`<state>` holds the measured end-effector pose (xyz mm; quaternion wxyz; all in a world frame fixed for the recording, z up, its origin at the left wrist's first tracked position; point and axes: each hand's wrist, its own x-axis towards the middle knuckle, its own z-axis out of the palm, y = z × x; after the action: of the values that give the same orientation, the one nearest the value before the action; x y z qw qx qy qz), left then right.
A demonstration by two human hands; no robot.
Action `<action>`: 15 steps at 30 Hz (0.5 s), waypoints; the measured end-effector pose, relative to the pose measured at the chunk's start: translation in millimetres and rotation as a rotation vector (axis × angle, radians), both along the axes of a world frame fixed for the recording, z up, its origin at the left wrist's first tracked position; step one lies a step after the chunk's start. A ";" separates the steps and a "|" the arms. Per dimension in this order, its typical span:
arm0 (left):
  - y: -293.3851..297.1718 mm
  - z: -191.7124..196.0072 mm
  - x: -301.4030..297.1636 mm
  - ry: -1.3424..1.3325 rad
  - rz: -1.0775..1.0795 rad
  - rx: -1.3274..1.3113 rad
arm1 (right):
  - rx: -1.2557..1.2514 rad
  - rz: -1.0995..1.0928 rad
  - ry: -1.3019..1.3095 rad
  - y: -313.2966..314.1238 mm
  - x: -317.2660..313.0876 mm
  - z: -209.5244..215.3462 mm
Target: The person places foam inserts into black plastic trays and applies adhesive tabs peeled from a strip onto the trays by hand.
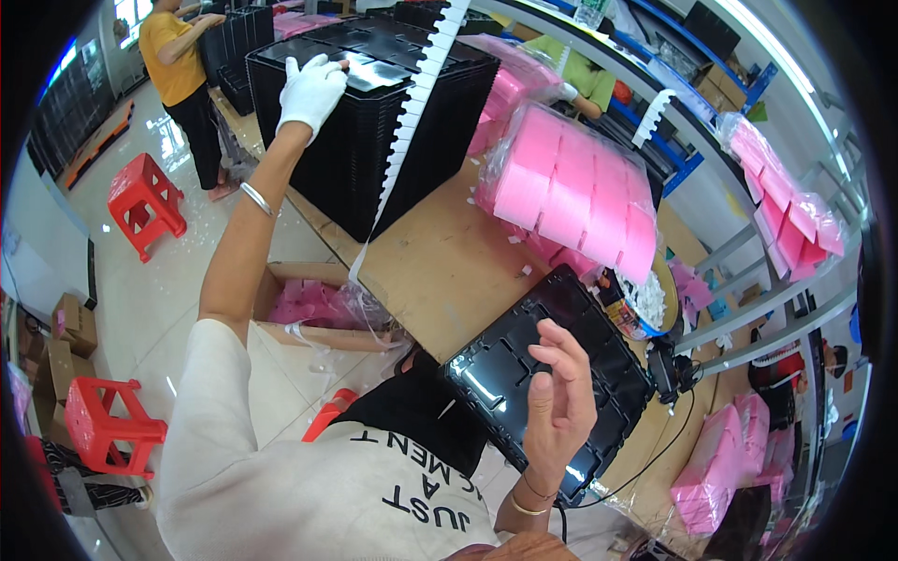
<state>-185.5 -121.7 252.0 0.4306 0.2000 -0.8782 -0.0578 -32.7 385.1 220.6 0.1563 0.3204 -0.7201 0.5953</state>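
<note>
A tall stack of black plastic trays (374,140) stands on the table at the far left. My left hand (313,92), in a white glove, lies with spread fingers on the top edge of that stack. Another black tray (524,346) with moulded compartments lies on the table close to my body. Over this tray hovers my bare right hand (561,397), its fingers apart and slightly bent, with nothing in them. A long white strip with a scalloped edge (412,112) hangs down in front of the stack.
Wrapped pink foam bundles (575,187) sit beyond the tray, next to a round tub of white bits (645,297). A carton with pink scraps (313,304) stands below the table edge. Red stools (145,201) are on the floor. A person in yellow (173,56) works at far left.
</note>
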 end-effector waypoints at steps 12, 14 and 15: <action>289.2 46.2 196.7 0.035 -2.009 0.340 | 0.117 0.107 -0.880 -13.0 -23.0 -105.7; 310.5 37.3 205.3 0.096 -2.159 0.389 | 0.135 0.255 -0.705 -21.4 -24.1 -162.2; 315.9 32.6 208.3 0.122 -2.236 0.414 | 0.097 0.306 -0.428 -31.8 -5.8 -154.0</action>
<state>22.9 194.2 284.6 0.1385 -0.6309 -0.5157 -0.5629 -38.5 353.3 66.6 -0.1069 0.2997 -0.7077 0.6308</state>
